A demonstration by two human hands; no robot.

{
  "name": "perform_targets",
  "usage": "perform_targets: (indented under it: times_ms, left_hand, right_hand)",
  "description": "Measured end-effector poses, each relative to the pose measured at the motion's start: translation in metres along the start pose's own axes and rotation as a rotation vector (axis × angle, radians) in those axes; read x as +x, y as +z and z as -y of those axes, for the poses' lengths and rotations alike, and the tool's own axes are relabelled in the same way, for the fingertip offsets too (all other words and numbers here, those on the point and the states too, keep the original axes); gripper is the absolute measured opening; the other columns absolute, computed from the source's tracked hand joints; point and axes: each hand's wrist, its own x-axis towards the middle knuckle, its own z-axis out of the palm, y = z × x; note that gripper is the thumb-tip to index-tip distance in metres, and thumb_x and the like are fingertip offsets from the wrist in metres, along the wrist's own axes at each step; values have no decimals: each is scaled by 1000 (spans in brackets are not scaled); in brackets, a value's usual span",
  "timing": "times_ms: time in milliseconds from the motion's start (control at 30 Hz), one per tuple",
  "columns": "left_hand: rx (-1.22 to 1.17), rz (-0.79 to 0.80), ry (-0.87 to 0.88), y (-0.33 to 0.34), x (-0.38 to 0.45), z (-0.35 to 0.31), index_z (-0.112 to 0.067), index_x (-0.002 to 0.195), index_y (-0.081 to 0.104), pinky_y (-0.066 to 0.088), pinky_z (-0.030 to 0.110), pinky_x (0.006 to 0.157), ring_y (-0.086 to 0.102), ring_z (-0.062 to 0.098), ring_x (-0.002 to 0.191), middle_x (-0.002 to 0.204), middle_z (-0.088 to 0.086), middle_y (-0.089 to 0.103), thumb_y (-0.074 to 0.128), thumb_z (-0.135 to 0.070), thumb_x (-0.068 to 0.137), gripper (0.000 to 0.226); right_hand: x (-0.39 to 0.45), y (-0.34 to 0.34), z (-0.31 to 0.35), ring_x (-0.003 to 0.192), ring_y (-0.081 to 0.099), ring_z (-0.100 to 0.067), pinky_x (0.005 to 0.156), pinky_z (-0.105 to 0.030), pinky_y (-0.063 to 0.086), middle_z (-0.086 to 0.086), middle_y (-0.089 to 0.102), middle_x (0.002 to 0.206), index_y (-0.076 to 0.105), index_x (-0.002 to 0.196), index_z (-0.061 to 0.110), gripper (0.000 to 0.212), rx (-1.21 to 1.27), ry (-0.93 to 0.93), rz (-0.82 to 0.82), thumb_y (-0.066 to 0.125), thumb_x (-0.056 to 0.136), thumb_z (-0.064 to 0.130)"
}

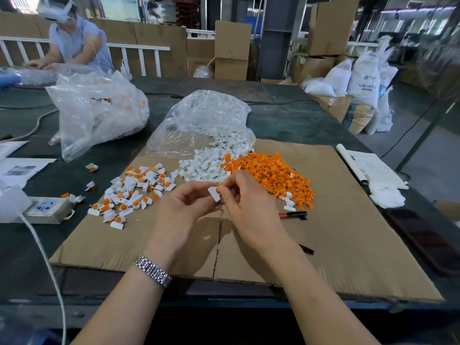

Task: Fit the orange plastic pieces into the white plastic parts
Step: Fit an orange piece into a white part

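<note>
The small white moulded plastic part [214,194] and the round orange plastic piece [219,189] entering it — light, stiff, likely slippery — sit pinched above the brown cardboard sheet [348,232], left hand [185,207] gripping the white body's edges, right hand [245,202] fingertips closed on the orange rim.

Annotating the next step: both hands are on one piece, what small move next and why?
Probably press the small orange plastic piece home with the right hand: it sits at the top of the white plastic part pinched in the left hand, apparently not fully seated.
</note>
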Motion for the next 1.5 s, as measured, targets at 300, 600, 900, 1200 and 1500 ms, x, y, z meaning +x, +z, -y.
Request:
perform_targets:
  times_ms: [300,600,900,1200,1500]
  left_hand:
    - [535,-72,251,-4,-3,-11,-31,97,76,54,11,72,74,2,79,81,-11,78,77,-4,85,29]
    - [188,70,24,-4,-6,-17,-22,110,80,58,22,85,76,14,95,90,-2,79,68,-1,90,31]
    - [-56,62,-186,-15,-3,-22,-6,106,80,61,29,84,75,34,100,105,21,76,73,-5,83,24]
    - [-46,59,-239,-12,-5,-24,5,93,76,62,24,70,77,30,82,90,24,76,80,-8,70,27]
    - [-68,54,-341,-15,-6,-25,5,78,78,62,24,67,77,36,85,85,26,75,81,-6,69,14]
  right_hand:
    - [0,-5,20,76,49,-13,65,-32,42,5,54,89,53,94,16,14,-38,-1,25,56,101,28]
    - [-11,6,26,70,58,-19,65,-46,49,1,60,81,44,96,20,14,3,88,-86,50,103,31]
    - [-22,-6,8,77,56,-10,70,-21,50,9,60,89,58,110,26,23,320,77,65,71,92,21]
    - [-20,-17,4,89,62,-4,83,-18,51,12,64,96,73,110,17,22,284,-53,24,74,89,14]
    - [-21,-18,4,84,59,-8,78,-26,51,0,65,91,75,107,10,18,176,-163,43,74,89,9]
